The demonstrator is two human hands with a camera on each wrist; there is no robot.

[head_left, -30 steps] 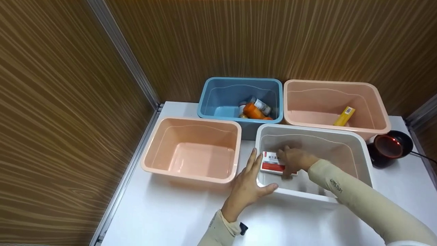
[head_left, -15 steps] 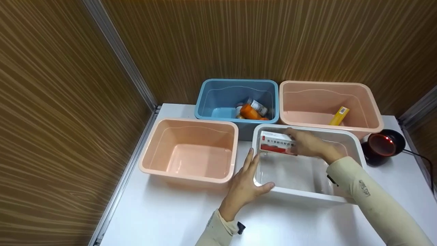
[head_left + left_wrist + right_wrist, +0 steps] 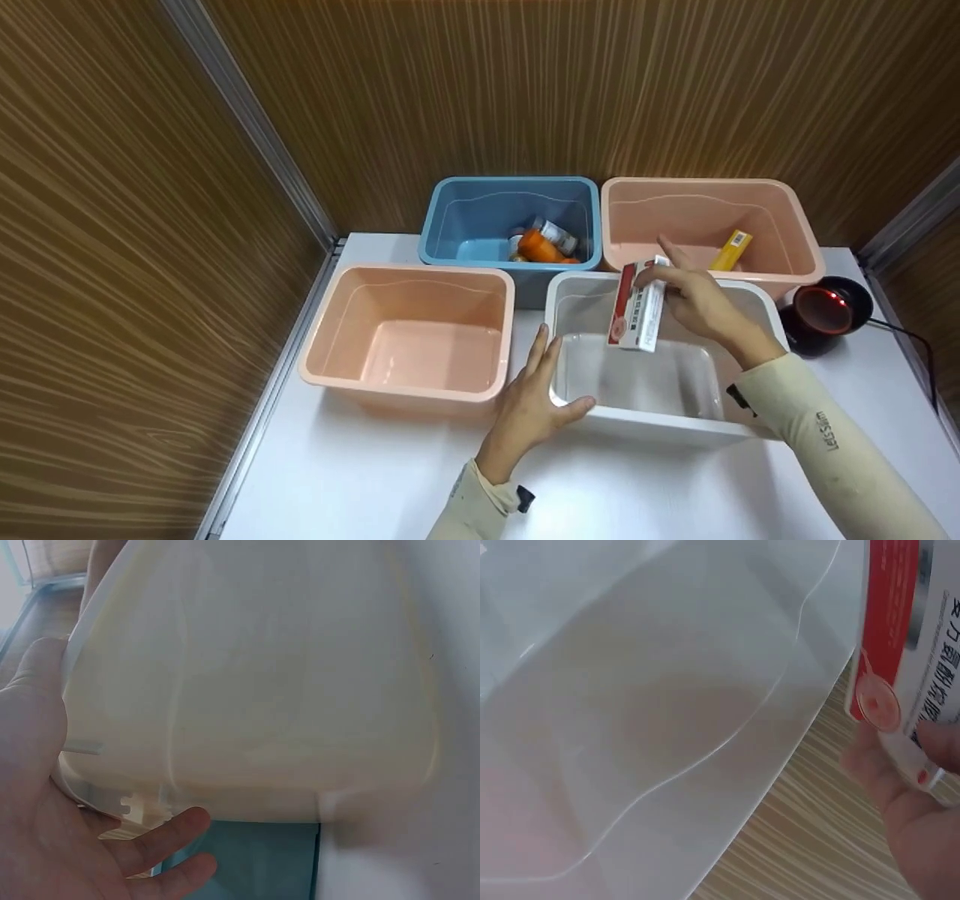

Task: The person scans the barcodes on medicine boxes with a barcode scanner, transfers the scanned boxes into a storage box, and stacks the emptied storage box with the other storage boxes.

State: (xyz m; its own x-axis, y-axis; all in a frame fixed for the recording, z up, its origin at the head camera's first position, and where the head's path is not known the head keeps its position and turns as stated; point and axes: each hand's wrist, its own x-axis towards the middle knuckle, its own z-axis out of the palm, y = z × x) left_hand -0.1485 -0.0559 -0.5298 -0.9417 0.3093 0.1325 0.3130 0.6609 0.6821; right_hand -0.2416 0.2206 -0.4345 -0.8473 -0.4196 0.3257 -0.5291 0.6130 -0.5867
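A red and white medicine box [image 3: 636, 307] is held by my right hand [image 3: 701, 304] above the white bin [image 3: 660, 427], tilted steeply. In the right wrist view, fingers and thumb pinch the medicine box [image 3: 907, 630] at its end. My left hand [image 3: 529, 409] lies against the near left corner of the white bin, fingers spread and mostly straight. The left wrist view has the left hand [image 3: 67, 787] at the pale outer wall of the white bin [image 3: 262, 675].
Behind stand a blue bin [image 3: 510, 262] with several bottles and a pink bin [image 3: 675, 191] with a yellow box [image 3: 731, 250]. Another pink bin [image 3: 405, 390] stands at left. A black device with a red glow [image 3: 825, 309] and a cable sits at right.
The right hand has picked the medicine box up from the white bin's floor, raised it and turned it from lying flat to steeply tilted. The left hand stays at the bin's corner.
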